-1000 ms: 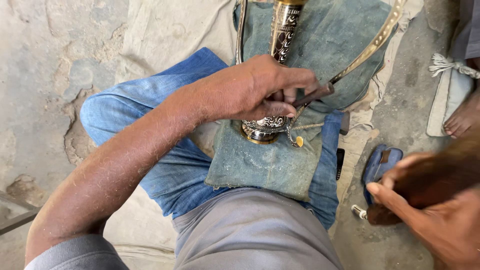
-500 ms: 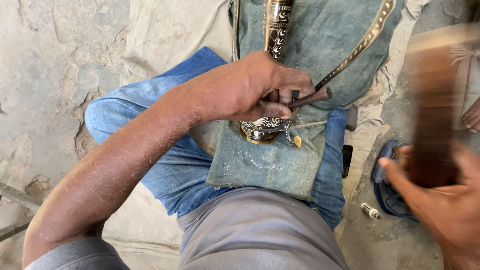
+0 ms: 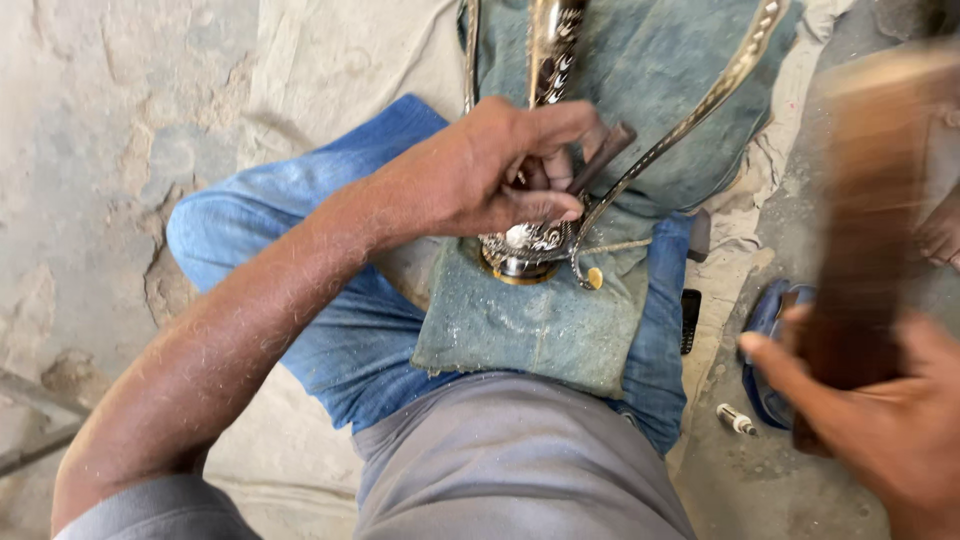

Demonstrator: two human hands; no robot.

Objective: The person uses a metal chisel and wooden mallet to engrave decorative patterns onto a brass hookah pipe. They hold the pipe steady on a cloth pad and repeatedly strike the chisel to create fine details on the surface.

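Over the dusty concrete floor [image 3: 90, 150], the left hand [image 3: 495, 170] pinched a dark punch [image 3: 600, 157] against the engraved metal vessel [image 3: 535, 240] while the right hand [image 3: 890, 430] clasped a blurred wooden mallet [image 3: 865, 210].

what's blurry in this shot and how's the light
Head view: the wooden mallet in the right hand is smeared by motion blur; the left hand, its punch and the engraved metal vessel are sharp. Light is soft and even, with no strong glare.

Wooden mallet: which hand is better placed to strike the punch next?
Right. The right hand grips the raised wooden mallet; the left hand is busy steadying the punch on the engraved metal piece.
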